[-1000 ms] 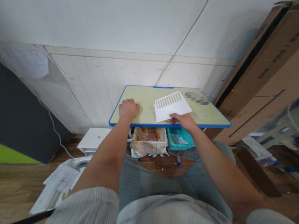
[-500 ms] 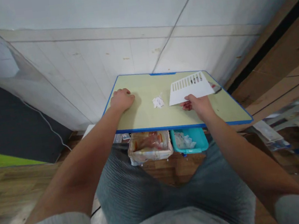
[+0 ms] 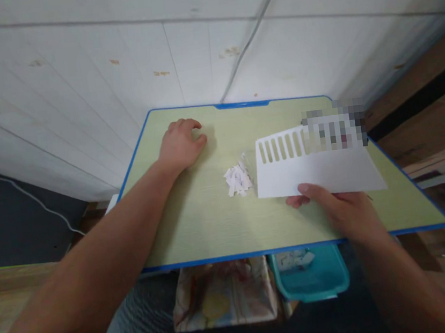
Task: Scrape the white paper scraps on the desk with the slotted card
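Observation:
My right hand (image 3: 352, 212) grips the near edge of a white card with a row of long slots (image 3: 321, 176), thumb on top and fingers beneath. The card is held above the right side of a small pale-yellow table (image 3: 199, 239) with a blue rim. Part of the card and what lies behind it are pixelated. Left of the card lies a little heap of white paper strips (image 3: 237, 180). On the table's left half rests my left hand (image 3: 182, 143), holding nothing, its thumb and curved fingers apart.
Below the table's front edge are a lined, patterned bin (image 3: 184, 314) and a turquoise basin (image 3: 336, 282) with white scraps inside. A white panelled wall (image 3: 190, 68) with a grey cable stands behind the table. Brown boards (image 3: 421, 104) rise at the right.
The view has come closer to the table. The slotted card, still in my right hand, has turned so that its near edge lies more level. My left thumb and fingers have parted.

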Demonstrator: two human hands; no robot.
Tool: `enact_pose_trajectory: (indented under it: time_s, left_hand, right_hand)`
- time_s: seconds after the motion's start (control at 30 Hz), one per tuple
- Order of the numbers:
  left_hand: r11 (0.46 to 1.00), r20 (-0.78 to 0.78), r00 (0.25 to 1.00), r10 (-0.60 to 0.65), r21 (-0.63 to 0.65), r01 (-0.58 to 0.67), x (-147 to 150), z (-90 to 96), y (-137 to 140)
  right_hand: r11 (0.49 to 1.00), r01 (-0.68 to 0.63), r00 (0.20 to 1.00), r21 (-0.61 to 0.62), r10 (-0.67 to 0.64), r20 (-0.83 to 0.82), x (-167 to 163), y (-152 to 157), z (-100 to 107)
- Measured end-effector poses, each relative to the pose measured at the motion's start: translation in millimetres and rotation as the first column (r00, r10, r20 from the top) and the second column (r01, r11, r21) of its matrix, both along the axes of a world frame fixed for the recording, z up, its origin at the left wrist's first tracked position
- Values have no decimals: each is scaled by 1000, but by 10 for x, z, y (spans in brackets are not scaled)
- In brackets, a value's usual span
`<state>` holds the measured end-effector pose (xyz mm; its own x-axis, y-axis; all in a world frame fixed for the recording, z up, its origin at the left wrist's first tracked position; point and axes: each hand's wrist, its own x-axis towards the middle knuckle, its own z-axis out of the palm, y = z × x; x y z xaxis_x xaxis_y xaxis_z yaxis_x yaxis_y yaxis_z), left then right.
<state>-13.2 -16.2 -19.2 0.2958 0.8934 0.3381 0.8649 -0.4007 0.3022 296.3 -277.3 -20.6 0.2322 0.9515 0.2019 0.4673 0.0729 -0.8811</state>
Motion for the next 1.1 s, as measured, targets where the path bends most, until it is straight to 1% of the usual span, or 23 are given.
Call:
enact_pose_trajectory:
  time_s: [0.17, 0.27, 0.37, 0.47, 0.57, 0.67, 0.8, 0.93, 1.03, 1.1]
  left_hand:
    - [1000, 5, 1000, -28, 8, 28, -4, -39, -10]
    - [1000, 10, 1000, -18, 9, 18, 4, -52, 11]
    - [1000, 24, 1000, 10, 0, -10, 1, -55, 31]
    - [1000, 32, 999, 27, -5, -27, 5, -56, 31]
    - [1000, 33, 999, 19, -5, -19, 23, -73, 11]
    - [1000, 22, 1000, -8, -5, 8, 33, -92, -6]
    - [997, -14, 997, -80, 8, 81, 6, -64, 1]
    - [988, -22, 989, -149, 27, 150, -26, 5, -10]
    - [988, -49, 988, -146, 51, 148, -35, 36, -39]
    - [987, -58, 987, -147, 55, 150, -44, 38, -45]
  right_hand:
    - [1000, -23, 996, -9, 24, 88, -58, -33, 96]
    - [998, -64, 991, -10, 65, 117, -56, -77, 125]
    - [997, -73, 991, -21, 75, 113, -56, -150, 135]
    - [999, -50, 994, -16, 51, 92, -78, -191, 138]
    - [1000, 7, 997, 17, -9, 72, -96, -153, 147]
    - [998, 53, 998, 21, -54, 44, -100, -80, 161]
    - [998, 70, 998, 6, -70, 10, -114, -44, 164]
    - [995, 94, 995, -27, -93, 33, -123, -81, 150]
    - [992, 117, 991, -38, -114, 70, -106, -105, 148]
    - [995, 89, 993, -43, -85, 86, -86, -120, 156]
